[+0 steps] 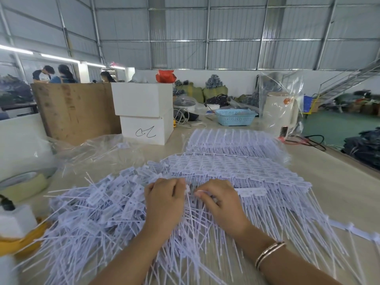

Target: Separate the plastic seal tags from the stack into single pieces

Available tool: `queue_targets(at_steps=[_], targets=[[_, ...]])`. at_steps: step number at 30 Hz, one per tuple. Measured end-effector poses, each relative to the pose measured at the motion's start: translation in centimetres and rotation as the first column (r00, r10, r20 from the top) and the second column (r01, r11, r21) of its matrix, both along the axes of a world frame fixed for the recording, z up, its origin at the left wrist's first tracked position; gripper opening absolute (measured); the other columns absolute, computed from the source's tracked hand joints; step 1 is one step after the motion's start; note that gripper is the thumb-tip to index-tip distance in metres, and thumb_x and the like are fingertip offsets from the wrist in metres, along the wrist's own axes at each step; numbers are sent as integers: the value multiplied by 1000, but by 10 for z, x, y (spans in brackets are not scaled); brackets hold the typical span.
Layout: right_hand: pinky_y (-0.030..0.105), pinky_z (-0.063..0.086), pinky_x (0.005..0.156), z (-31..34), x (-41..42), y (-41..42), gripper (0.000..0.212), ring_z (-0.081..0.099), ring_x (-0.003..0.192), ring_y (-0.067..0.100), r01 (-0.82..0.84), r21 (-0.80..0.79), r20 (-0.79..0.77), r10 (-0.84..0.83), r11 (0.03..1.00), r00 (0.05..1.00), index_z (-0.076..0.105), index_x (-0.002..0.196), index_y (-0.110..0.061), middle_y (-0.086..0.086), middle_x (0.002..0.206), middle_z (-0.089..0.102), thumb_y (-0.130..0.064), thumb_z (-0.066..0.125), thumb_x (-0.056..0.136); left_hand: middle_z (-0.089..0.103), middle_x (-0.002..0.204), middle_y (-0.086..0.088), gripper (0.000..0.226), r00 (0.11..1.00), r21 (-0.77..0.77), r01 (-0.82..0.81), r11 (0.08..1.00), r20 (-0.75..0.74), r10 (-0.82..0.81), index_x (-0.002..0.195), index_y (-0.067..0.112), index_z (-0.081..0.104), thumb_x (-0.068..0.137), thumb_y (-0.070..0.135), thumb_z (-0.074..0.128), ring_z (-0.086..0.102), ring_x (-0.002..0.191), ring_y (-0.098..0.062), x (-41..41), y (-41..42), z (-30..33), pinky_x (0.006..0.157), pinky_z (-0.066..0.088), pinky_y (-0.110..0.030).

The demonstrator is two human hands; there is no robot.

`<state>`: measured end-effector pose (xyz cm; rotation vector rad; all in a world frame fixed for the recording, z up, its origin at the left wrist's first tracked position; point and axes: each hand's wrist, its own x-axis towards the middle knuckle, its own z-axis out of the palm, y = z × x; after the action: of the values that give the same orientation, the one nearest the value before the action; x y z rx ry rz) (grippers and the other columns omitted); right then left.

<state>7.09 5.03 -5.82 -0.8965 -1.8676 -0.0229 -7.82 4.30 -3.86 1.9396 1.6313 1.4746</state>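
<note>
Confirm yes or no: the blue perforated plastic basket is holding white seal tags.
No. The blue perforated plastic basket stands far back on the pale table, apart from the white plastic seal tags, with no tags visible in it.

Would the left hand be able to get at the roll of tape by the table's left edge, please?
Probably yes. The roll of tape lies uncovered to the left hand's side, with only loose seal tags and crumpled plastic wrap nearby, though that hand is pinching a tag now.

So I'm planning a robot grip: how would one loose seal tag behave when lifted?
A loose seal tag is probably very light and floppy, since its tail is long and thin. Tails cross in the pile, so neighbours would likely snag and lift along.
</note>
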Motion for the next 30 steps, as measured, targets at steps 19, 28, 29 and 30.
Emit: queue_targets(at_steps=[19,28,29,30], targets=[[33,39,85,-1,2,-8,53,45,99,15,-114,-334,-59,100,936,993,33,118,-47,-23,115,41,-10,34,79,62,90,7,27,875,480,-99,872,-375,306,87,22,61,91,41,42,49,90,-16,-33,-1,17,81,20,-34],[49,40,93,4,0,-8,49,44,110,24,-243,-174,-87,231,954,969,36,115,-31,-3,118,41,2,41,80,41,59,15,41,847,118,74,990,-531,0,63,35,39,83,60,13,42,81,-4,-2,-5,-5,77,15,-30],[46,41,92,5,-1,-8,46,46,109,20,-232,-152,-70,224,961,972,38,115,-31,-3,116,44,0,43,82,38,56,14,35,887,123,94,988,-462,-27,58,35,33,82,57,20,42,77,-5,-2,-5,-4,75,16,-30],[40,41,90,6,-1,-8,39,48,105,12,-192,-126,-40,189,973,981,43,115,-29,-5,113,49,-5,44,84,36,54,13,31,919,121,105,987,-390,-50,55,35,28,80,54,26,40,74,-5,-2,-6,-4,73,16,-31]])
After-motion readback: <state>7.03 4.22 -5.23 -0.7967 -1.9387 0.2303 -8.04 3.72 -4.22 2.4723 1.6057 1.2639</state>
